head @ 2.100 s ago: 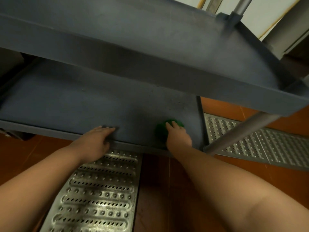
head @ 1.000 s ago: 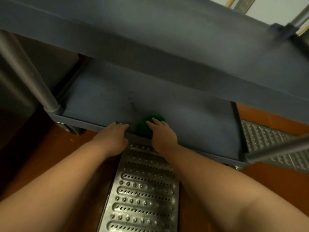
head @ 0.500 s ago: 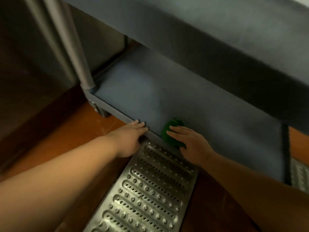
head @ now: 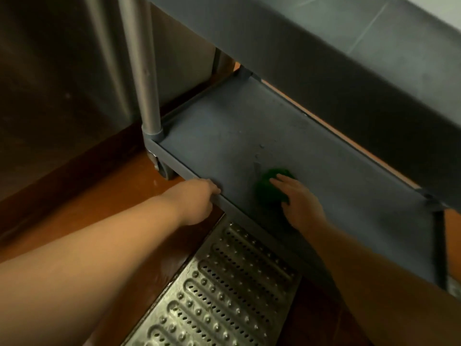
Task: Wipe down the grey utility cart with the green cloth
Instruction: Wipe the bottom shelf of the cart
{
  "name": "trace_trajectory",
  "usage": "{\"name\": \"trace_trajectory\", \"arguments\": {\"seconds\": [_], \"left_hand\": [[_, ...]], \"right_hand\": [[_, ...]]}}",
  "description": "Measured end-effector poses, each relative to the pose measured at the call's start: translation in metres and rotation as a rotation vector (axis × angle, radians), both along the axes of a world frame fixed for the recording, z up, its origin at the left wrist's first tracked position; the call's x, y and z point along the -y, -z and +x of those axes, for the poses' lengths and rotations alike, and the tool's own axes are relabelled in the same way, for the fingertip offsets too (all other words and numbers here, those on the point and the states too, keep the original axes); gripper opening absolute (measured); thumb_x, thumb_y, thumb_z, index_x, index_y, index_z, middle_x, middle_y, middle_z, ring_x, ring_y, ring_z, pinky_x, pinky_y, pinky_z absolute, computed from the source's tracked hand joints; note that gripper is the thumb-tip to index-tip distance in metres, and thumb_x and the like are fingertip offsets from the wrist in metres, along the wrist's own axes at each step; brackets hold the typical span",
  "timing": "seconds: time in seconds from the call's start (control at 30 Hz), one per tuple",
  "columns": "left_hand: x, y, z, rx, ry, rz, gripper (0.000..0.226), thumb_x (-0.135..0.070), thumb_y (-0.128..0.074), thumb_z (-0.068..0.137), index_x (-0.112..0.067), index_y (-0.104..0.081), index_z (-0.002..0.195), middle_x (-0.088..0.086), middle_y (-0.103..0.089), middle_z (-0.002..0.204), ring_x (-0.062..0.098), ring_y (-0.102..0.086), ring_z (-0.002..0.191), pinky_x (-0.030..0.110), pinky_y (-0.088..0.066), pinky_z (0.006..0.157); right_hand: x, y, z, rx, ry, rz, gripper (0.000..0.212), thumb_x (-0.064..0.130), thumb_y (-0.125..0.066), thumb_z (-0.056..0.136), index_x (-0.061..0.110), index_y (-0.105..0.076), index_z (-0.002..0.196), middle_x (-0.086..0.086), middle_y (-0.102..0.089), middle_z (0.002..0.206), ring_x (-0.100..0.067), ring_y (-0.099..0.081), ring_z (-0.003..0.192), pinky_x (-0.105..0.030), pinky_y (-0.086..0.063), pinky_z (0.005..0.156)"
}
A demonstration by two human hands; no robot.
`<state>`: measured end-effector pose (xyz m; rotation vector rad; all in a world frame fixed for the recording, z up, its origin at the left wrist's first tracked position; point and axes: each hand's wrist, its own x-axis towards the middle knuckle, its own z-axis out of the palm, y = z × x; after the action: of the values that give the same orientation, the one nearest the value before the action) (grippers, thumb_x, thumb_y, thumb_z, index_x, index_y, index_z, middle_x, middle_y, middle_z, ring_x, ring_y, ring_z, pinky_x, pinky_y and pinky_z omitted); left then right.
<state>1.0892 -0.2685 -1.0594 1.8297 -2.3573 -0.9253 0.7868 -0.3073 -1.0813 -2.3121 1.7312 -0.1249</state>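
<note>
The grey utility cart's bottom shelf (head: 224,136) lies below me, under a higher shelf (head: 324,46) that fills the top right. A bunched green cloth (head: 268,187) sits on the bottom shelf near its front rim. My right hand (head: 299,201) lies flat on the cloth with straight fingers, pressing it onto the shelf. My left hand (head: 197,198) holds the shelf's front rim left of the cloth, fingers curled over the edge.
A metal post (head: 142,71) rises from the shelf's front left corner, with a caster (head: 162,168) beneath it. A perforated steel drain grate (head: 212,290) lies in the orange floor below my arms. A stainless cabinet (head: 50,83) stands at left.
My right hand has slid the cloth leftward along the bottom shelf and a little deeper in. The view swung left, bringing the left post and caster into sight. My left hand stays on the rim.
</note>
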Motion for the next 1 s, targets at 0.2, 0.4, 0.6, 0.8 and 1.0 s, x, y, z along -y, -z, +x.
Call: {"name": "trace_trajectory", "arguments": {"seconds": [0.2, 0.4, 0.6, 0.8, 1.0], "left_hand": [[0.003, 0.002, -0.008, 0.047, 0.166, 0.028, 0.061, -0.012, -0.041, 0.095, -0.022, -0.027, 0.153, -0.004, -0.019, 0.162, 0.011, -0.01, 0.15, 0.032, -0.013, 0.123], [0.004, 0.001, -0.01, 0.078, 0.216, 0.025, 0.063, -0.011, -0.042, 0.094, -0.02, -0.025, 0.154, -0.002, -0.016, 0.163, 0.012, -0.007, 0.151, 0.033, -0.012, 0.123], [-0.001, -0.002, -0.011, 0.138, 0.211, 0.038, 0.066, -0.013, -0.042, 0.094, -0.02, -0.018, 0.155, -0.001, -0.008, 0.164, 0.014, -0.005, 0.151, 0.036, -0.012, 0.123], [-0.004, -0.005, -0.001, 0.272, 0.183, 0.007, 0.075, -0.024, -0.045, 0.092, -0.042, -0.007, 0.154, 0.002, 0.009, 0.164, 0.027, 0.008, 0.151, 0.042, 0.002, 0.122], [0.004, 0.0, 0.022, 0.09, -0.006, 0.028, 0.077, -0.01, -0.047, 0.088, -0.021, -0.013, 0.156, 0.004, -0.004, 0.165, 0.016, -0.004, 0.151, 0.032, -0.008, 0.123]], "right_hand": [[0.024, -0.007, 0.011, 0.023, 0.44, 0.049, 0.059, 0.008, -0.047, 0.095, 0.034, -0.042, 0.148, 0.006, -0.032, 0.16, -0.027, -0.035, 0.144, -0.042, -0.033, 0.114], [-0.004, -0.008, 0.084, 0.071, -0.06, 0.059, 0.065, 0.008, -0.06, 0.088, 0.031, -0.045, 0.147, 0.007, -0.039, 0.156, -0.017, -0.037, 0.142, -0.038, -0.028, 0.119], [-0.001, -0.002, 0.06, -0.003, -0.022, 0.036, 0.066, 0.005, -0.054, 0.093, 0.033, -0.037, 0.151, 0.008, -0.03, 0.16, -0.021, -0.031, 0.144, -0.04, -0.029, 0.119], [0.02, -0.01, -0.008, 0.09, 0.58, 0.115, 0.065, 0.012, -0.051, 0.095, 0.029, -0.03, 0.153, -0.001, -0.025, 0.162, -0.032, -0.032, 0.144, -0.051, -0.035, 0.112], [0.021, -0.003, 0.013, 0.175, 0.622, 0.079, 0.072, 0.017, -0.061, 0.091, 0.027, -0.029, 0.154, 0.0, -0.02, 0.164, -0.027, -0.028, 0.147, -0.043, -0.032, 0.114]]}}
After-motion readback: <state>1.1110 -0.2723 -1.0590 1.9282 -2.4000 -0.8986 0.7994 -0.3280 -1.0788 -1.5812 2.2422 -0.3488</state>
